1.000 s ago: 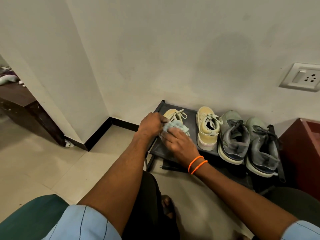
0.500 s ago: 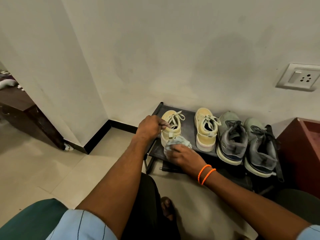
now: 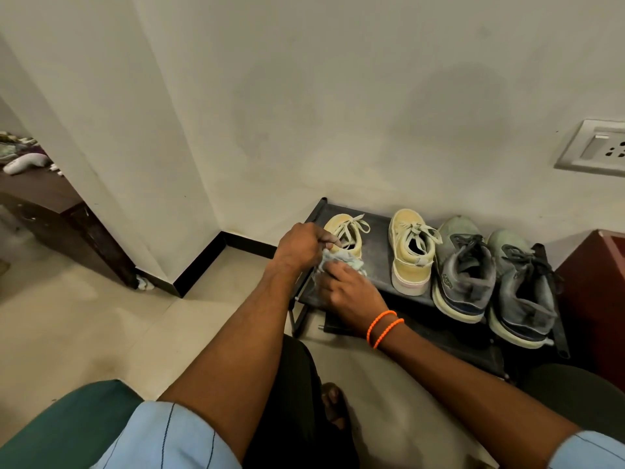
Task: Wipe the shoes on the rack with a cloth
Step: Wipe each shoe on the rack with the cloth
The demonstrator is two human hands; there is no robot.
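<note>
Since half a second ago the right hand [image 3: 350,291], with the crumpled pale blue-white cloth [image 3: 341,265], has risen from the shelf edge back against the heel of the leftmost pale yellow lace-up sneaker [image 3: 346,235]; wiping of this first shoe appears ongoing, not finished. The left hand [image 3: 304,247] has shifted down to the heel collar and now pinches it, steadying the shoe. Right fingers press on the cloth; whether they curl round it is unclear from this angle. Hands nearly touch, cloth between them. The shoe sits at the left end of the black metal shoe rack [image 3: 377,252]; its yellow mate [image 3: 411,253] and two grey-green trainers [image 3: 466,269] [image 3: 522,289] wait to the right, seemingly unwiped.
</note>
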